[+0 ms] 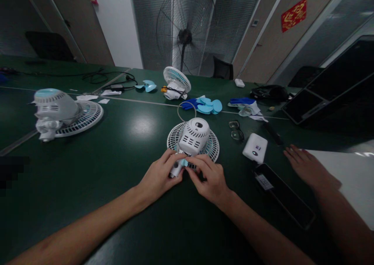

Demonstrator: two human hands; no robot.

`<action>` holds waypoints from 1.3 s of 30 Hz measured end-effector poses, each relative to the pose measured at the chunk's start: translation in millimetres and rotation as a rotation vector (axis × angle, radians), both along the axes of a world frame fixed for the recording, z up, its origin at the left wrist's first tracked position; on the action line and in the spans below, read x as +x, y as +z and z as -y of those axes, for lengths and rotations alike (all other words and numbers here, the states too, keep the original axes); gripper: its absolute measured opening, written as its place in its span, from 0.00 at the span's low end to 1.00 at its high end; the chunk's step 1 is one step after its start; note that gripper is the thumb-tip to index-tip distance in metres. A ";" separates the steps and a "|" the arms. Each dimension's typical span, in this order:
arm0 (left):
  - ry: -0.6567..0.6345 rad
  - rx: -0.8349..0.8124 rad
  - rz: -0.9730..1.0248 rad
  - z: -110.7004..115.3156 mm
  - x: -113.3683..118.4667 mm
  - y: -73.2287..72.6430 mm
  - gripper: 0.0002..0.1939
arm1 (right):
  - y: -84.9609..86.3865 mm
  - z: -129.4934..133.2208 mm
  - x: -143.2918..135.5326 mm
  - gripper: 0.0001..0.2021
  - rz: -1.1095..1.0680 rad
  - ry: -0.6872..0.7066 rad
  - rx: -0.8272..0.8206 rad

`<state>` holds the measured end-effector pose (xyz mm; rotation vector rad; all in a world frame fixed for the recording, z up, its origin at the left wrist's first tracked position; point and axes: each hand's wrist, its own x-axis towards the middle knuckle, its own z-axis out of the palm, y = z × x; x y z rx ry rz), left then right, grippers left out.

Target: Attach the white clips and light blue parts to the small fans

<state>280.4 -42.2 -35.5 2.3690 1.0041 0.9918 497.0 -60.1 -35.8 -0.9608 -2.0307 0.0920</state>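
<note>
1. One white fan (54, 105) lies on its grille on the green table (117, 160), well left of the middle fan (194, 138).
2. Behind and left of the middle fan sits a loose light-blue blade (148, 86).
3. Near side, just left of the middle fan's housing: the left hand (160, 174) grips a white neck piece (175, 170), apparently part of that fan.
4. Directly behind the middle fan, another white fan (177, 80) stands tilted.
5. At the middle fan's near edge, the right hand (210, 179) pinches a small light-blue piece (184, 162) against the neck. The step in hand looks like fitting or loosening it; the next move seems to call for a firm left hold and a fine fingertip push or twist.
6. Right of the middle fan lie folded eyeglasses (236, 135), then a white box (255, 148).
7. Farthest right of the middle fan, a co-worker's hand (305, 167) rests, fingers extended, apart from the work.
</note>
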 end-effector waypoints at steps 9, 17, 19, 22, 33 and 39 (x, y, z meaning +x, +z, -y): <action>0.006 0.039 -0.020 1.1 0.1 0.2 0.22 | 1.3 -3.2 -9.5 0.05 -0.142 -0.011 -0.078; 0.013 0.021 -0.015 0.7 -0.6 0.5 0.22 | 0.7 2.6 -5.2 0.11 -0.048 -0.010 -0.048; 0.021 0.020 -0.009 0.7 -0.5 0.4 0.22 | -2.0 1.6 -2.1 0.14 -0.037 -0.009 -0.012; 0.036 0.018 -0.008 0.7 -0.1 0.9 0.22 | -5.8 -2.1 0.3 0.17 -0.050 -0.018 0.019; 0.029 0.001 -0.014 1.0 -0.5 -2.5 0.24 | -14.4 -5.5 2.1 0.14 -0.057 -0.018 0.061; 0.018 0.039 -0.029 1.1 -0.4 -0.9 0.21 | -11.4 -5.3 -5.8 0.12 -0.062 -0.039 0.030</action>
